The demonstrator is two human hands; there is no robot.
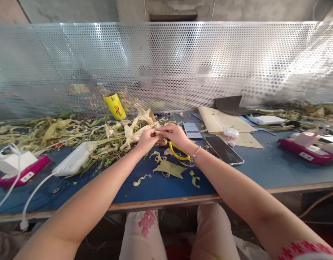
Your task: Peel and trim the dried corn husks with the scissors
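Observation:
Both hands meet over the middle of the blue table, fingertips pinched close together. My left hand (148,140) is closed on the near end of a pale dried husk (143,134) that stretches away to the left. My right hand (175,134) pinches the same end; the exact spot is hidden by the fingers. Under my right wrist lies a yellow loop handle (182,156), like that of scissors, its other end covered. A small brown round thing (162,142) sits below the fingers. Curled husk scraps (170,168) lie in front of it.
Dried leaves and stems (60,131) heap up on the left, beside a yellow tube (114,106) and white power strip (74,158). Magenta sockets (38,169) stand left, others (308,151) right. Phones (223,149), an earphone case (231,133) and brown paper (223,119) lie right. A perforated metal screen (171,65) rises behind.

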